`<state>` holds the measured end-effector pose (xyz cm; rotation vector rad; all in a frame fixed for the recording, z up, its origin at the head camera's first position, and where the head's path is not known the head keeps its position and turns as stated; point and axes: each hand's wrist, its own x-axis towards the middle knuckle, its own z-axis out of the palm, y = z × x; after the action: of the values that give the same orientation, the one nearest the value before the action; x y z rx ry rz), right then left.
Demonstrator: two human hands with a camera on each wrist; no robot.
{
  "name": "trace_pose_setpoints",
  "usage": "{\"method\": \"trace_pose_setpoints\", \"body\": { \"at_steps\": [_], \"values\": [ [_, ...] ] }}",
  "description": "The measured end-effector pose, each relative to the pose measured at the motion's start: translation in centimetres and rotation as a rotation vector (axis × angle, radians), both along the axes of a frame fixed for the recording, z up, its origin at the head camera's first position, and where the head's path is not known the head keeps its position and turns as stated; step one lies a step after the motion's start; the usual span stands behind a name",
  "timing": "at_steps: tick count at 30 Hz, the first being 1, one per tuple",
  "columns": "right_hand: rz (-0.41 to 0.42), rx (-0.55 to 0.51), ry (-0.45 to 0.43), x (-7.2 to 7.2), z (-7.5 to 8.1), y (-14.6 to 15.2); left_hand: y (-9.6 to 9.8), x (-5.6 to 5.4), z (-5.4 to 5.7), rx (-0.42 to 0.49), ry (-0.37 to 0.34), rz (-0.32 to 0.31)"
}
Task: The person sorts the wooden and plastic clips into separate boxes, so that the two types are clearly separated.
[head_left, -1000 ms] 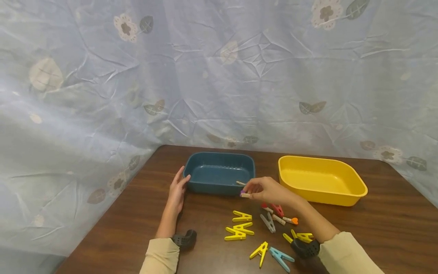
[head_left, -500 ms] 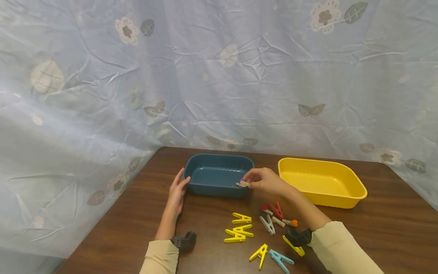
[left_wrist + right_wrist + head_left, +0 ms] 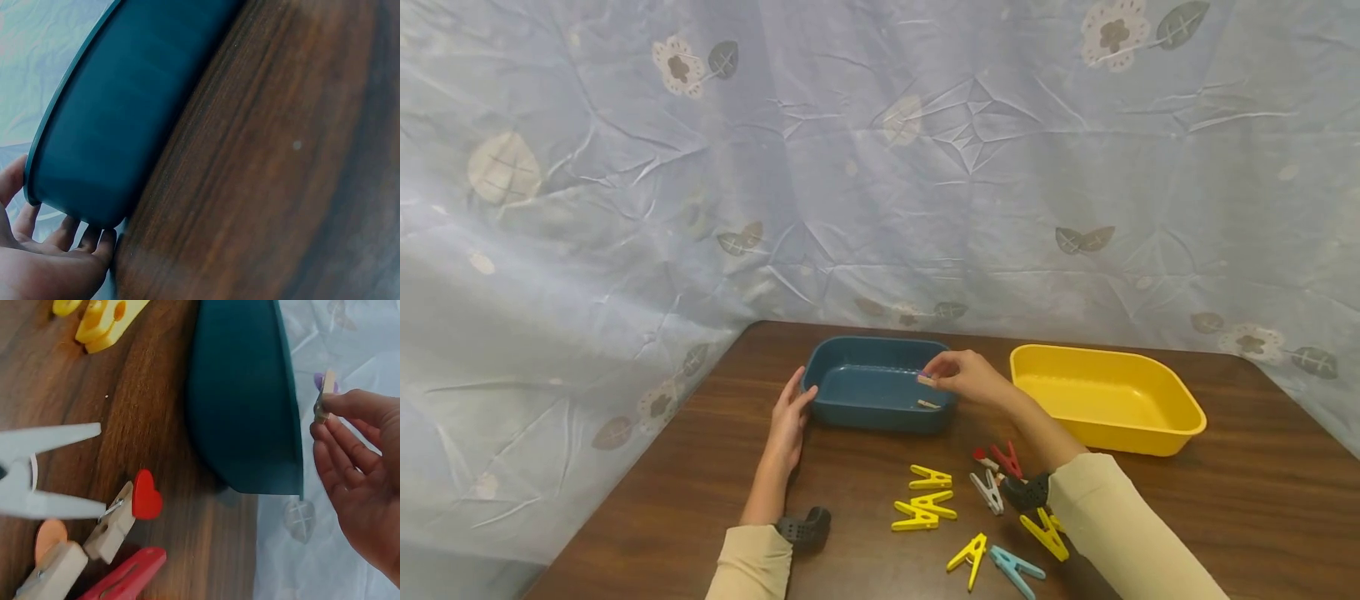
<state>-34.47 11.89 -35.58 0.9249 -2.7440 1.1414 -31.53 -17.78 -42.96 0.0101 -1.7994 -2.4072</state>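
Note:
My right hand (image 3: 976,379) pinches a small wooden clothespin (image 3: 327,394) with a purple decoration, between thumb and fingertips. It is held over the right end of the dark blue tub (image 3: 880,417). Inside that tub, near its front right, lies another wooden clothespin (image 3: 928,404). My left hand (image 3: 787,422) grips the tub's left end. In the left wrist view, the thumb is at the rim and the fingers (image 3: 62,234) curl against the outer wall.
A yellow tub (image 3: 1108,429) stands at the right. In front lie several yellow clothespins (image 3: 916,516), a light blue one (image 3: 1015,569), a grey one (image 3: 988,492), a red one (image 3: 1006,458) and a wooden one with a red heart (image 3: 146,495). A patterned curtain (image 3: 880,167) hangs behind the table.
My right hand has moved up and away with the purple-decorated clothespin, from the tub's front right corner to over its inside. The left hand has stayed at the tub's left end.

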Motion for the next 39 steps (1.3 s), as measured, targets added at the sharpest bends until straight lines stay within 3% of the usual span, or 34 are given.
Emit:
{"method": "trace_pose_setpoints", "body": {
  "at_steps": [4,6,17,27,39],
  "values": [
    [0.020,-0.041,-0.022,-0.6,-0.8,-0.6,-0.1,0.0,0.0,0.001,-0.001,0.002],
    [0.023,-0.062,-0.037,-0.3,-0.7,-0.9,-0.2,0.0,0.0,0.001,-0.001,0.004],
    [-0.035,-0.072,-0.100,-1.1,-2.1,-0.3,0.1,-0.2,-0.1,-0.019,-0.002,0.003],
    [-0.045,-0.126,-0.145,-0.9,-2.3,-0.3,0.2,-0.2,-0.4,-0.006,0.009,0.010],
    [-0.038,-0.137,-0.121,-0.7,-2.1,-0.4,0.1,0.0,-0.1,0.003,0.004,0.011]
  ]
}}
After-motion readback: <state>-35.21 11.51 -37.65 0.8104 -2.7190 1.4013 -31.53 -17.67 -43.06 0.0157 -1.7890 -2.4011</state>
